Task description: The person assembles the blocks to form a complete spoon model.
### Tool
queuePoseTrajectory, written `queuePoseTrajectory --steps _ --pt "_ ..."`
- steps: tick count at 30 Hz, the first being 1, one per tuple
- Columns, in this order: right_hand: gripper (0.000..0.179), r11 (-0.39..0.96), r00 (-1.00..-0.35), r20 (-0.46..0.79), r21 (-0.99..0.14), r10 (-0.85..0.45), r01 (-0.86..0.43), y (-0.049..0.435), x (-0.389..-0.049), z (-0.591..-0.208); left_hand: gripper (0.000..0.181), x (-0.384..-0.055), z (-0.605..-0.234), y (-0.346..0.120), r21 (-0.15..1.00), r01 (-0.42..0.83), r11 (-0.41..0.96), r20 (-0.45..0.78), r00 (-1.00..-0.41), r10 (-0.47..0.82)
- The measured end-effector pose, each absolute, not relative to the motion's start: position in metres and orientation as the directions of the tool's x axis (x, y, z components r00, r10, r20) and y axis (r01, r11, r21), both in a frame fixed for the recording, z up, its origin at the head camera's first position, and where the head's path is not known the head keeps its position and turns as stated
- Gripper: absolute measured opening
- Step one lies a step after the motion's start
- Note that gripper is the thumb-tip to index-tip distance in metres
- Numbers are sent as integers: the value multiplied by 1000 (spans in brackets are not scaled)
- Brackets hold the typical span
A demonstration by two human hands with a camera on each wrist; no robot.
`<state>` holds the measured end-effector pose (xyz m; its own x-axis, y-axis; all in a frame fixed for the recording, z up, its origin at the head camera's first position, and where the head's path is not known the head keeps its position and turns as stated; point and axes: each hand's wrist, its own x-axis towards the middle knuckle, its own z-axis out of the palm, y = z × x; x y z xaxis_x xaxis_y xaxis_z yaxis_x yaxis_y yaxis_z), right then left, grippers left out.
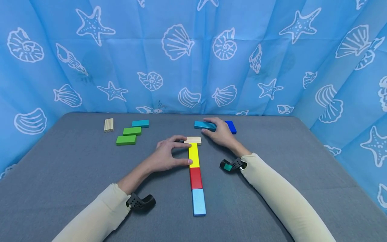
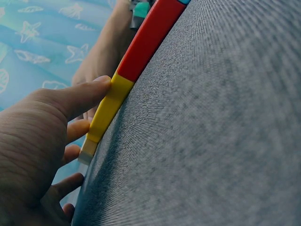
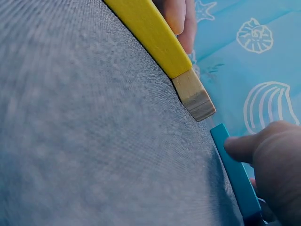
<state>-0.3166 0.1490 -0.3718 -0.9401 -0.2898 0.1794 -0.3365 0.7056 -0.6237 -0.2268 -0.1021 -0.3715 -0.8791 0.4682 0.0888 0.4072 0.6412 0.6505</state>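
Observation:
A column of flat wooden blocks runs up the table: a light blue block [image 1: 199, 202], a red block [image 1: 196, 178] and a yellow block [image 1: 194, 156]. A natural wood block [image 1: 193, 140] lies crosswise at its far end. My left hand [image 1: 166, 156] rests its thumb and index fingertips along the yellow block's left side, fingers extended. In the left wrist view, the thumb touches the yellow block [image 2: 111, 106] close to the red one. Behind the column, my right hand [image 1: 222, 134] grips a teal block [image 1: 201, 124] between thumb and fingers. The teal block [image 3: 235, 174] shows the thumb against its face.
A dark blue block [image 1: 231, 127] lies just right of my right hand. Two green blocks [image 1: 126, 140], another teal block [image 1: 140, 123] and a natural wood block [image 1: 109, 125] lie at the back left. A blue curtain [image 1: 193, 60] hangs behind the grey table [image 1: 75, 168].

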Motion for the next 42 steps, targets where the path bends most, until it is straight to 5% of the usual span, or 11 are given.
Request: queuePoseTrajectory --steps 13,26,42 --pt "38 730 -945 193 -600 -265 -327 144 -315 -373 60 -225 -369 -102 657 406 635 93 -880 466" --pt "37 548 -906 188 -743 -379 -383 142 -314 -369 59 -225 -371 -102 661 407 631 93 -879 468" --pt "33 477 -850 197 -755 -489 -449 132 -309 -370 60 -226 -369 -102 663 413 624 97 -874 475"
